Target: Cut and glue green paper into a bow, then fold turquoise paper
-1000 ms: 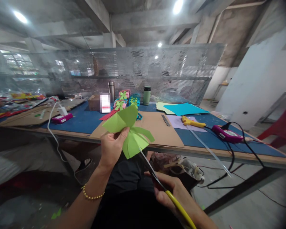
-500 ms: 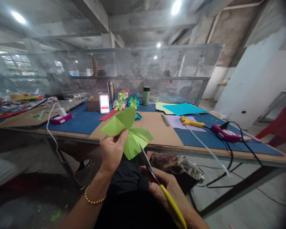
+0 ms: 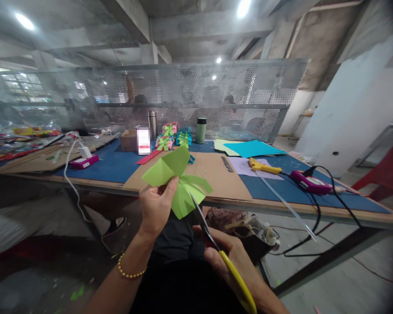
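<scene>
My left hand (image 3: pixel 157 205) pinches a folded lime-green paper piece (image 3: pixel 177 181) with several cut strips, holding it up in front of the table edge. My right hand (image 3: pixel 231 257) grips yellow-handled scissors (image 3: pixel 216 246). Their blades point up and left, and the tips reach the lower right edge of the green paper. A gold bead bracelet sits on my left wrist.
The blue-topped workbench (image 3: pixel 118 163) carries a brown cardboard sheet (image 3: pixel 212 174), pink and blue gift boxes with green bows (image 3: pixel 172 136), two flasks, coloured paper sheets (image 3: pixel 252 149), a yellow glue gun (image 3: pixel 263 166), a pink glue gun (image 3: pixel 311 182) with black cable. A clear bag (image 3: pixel 245 226) hangs below.
The scissors have moved up and left so the blades now meet the green paper's edge. My left hand keeps its hold, shifted slightly right.
</scene>
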Available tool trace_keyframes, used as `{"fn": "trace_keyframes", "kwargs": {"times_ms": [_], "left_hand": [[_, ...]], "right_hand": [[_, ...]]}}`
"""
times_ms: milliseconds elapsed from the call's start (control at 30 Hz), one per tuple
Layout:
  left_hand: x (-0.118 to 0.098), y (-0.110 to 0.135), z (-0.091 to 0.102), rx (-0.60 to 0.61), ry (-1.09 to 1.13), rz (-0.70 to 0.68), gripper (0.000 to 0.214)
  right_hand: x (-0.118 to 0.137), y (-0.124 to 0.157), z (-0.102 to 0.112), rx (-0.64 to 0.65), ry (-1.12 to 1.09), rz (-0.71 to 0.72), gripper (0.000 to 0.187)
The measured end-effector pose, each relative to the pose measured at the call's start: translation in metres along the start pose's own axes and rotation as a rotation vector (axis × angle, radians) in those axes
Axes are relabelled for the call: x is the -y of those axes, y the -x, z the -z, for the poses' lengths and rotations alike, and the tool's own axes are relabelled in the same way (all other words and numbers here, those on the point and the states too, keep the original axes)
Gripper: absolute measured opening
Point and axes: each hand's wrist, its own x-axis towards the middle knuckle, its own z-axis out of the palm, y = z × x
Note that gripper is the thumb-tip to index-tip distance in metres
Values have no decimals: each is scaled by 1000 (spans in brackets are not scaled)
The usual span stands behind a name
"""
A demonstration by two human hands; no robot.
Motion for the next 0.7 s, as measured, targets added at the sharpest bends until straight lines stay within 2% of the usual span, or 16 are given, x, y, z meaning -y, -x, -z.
{"fn": "trace_keyframes", "kwargs": {"times_ms": [700], "left_hand": [[6, 1, 1, 5, -24, -5, 24]], "right_hand": [[-2, -1, -1, -7, 33, -37, 74]]}}
